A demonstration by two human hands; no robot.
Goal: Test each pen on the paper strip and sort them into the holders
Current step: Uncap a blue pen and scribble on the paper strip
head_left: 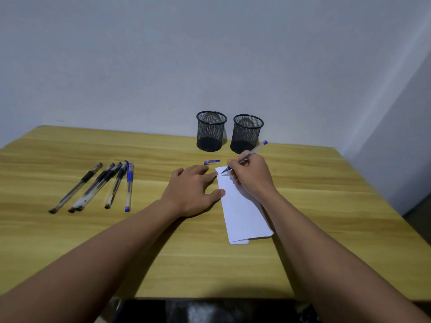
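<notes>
head view: our right hand (253, 177) pinches a blue gel pen (247, 155), tip at the far end of the paper strip (242, 206). our left hand (193, 187), fingers spread, presses its left edge. if that hand lifts, the strip probably skids. the loose cap (211, 162) might roll. yellow wood table (93, 241), five pens (102, 185) toward its left edge, two mesh holders (211, 131) (247, 134) at the far edge, grey wall (140, 66).

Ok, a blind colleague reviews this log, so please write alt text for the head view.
The right hand holds an uncapped blue pen, tip at the top of a white paper strip that the left hand presses flat on a wooden table. Two mesh holders stand behind; five more pens lie at left.
</notes>
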